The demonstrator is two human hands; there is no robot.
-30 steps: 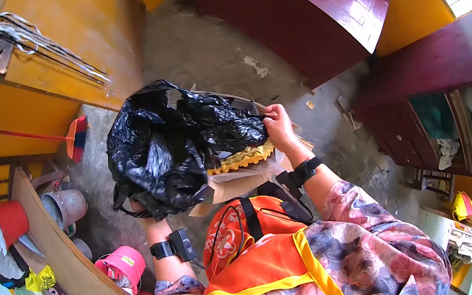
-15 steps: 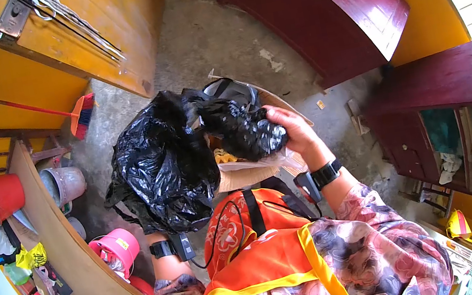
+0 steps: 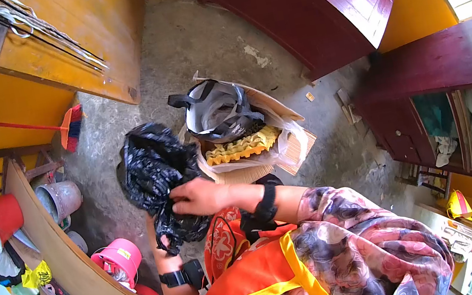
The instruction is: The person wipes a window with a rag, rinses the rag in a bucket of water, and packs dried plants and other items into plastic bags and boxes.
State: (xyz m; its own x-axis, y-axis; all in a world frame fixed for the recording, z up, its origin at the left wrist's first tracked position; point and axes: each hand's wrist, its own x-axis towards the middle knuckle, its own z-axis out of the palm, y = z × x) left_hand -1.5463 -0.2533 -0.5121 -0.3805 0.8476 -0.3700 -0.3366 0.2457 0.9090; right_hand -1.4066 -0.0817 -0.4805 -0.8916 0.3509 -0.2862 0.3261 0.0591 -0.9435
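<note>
A crumpled black plastic bag [image 3: 156, 161] is bunched up in front of me on the left. My right hand [image 3: 200, 196] reaches across my body, its fingers closed on the bag's near side. The bag covers the fingers of my left hand; only the left wrist and forearm [image 3: 171, 265] show below it. To the right of the bag, an open cardboard box [image 3: 241, 176] with a clear plastic liner [image 3: 294, 148] holds yellow wavy-edged trays [image 3: 242, 146]. A grey-and-black handled bag [image 3: 220, 112] rests at the box's far side.
A long wooden board [image 3: 72, 258] stands on edge at the left, near a pink bucket [image 3: 118, 260] and a grey bucket [image 3: 61, 200]. Dark red cabinets [image 3: 300, 10] stand ahead and to the right. A broom [image 3: 71, 127] leans by the yellow wooden door [image 3: 74, 56].
My right hand has moved left from over the box to the bag's near side. The black bag is more bunched and off the box, uncovering the yellow trays and the handled bag.
</note>
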